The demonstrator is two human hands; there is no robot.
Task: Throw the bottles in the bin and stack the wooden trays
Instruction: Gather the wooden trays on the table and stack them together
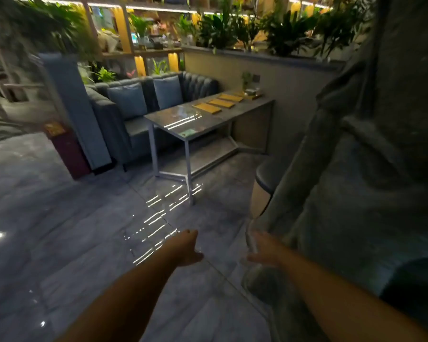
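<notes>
Three wooden trays (207,108) (221,103) (231,97) lie side by side in a row on the far part of the grey table (168,119). My left hand (188,248) reaches out low over the floor, fingers spread, nothing clearly in it. My right hand (263,250) is beside it, curled around what looks like a clear bottle (252,241), blurred and hard to make out. A round dark-topped bin (266,178) stands ahead of my right hand, partly hidden behind grey fabric.
A bulky grey fabric shape (368,169) fills the right side. A blue-grey sofa (143,102) with cushions sits behind the table. A dark red box (68,150) stands by a pillar at left. Planters run along the low wall (257,67). Glossy tiled floor lies in front.
</notes>
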